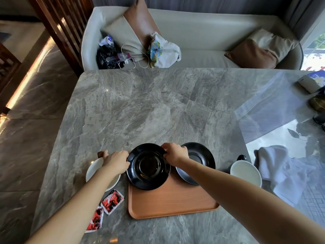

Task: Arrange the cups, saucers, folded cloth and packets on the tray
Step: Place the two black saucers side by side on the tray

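Note:
A black saucer [148, 166] sits at the far left corner of the orange-brown tray [172, 203]. My left hand [117, 162] grips its left rim and my right hand [175, 154] grips its right rim. A second black saucer [202, 155] lies at the tray's far right, partly under my right forearm. A white cup [95, 170] with a brown handle stands left of the tray, partly hidden by my left arm. Another white cup [245, 172] with a black handle stands right of the tray. Two red packets [112, 201] [95, 220] lie at the near left. A white folded cloth [277, 166] lies at the right.
The grey marble table [149, 106] stretches far ahead of the tray. A clear plastic sheet [270, 103], a white box [311, 81] and dark objects lie at its right side. A pale sofa [202, 32] with cushions and bags stands behind the table.

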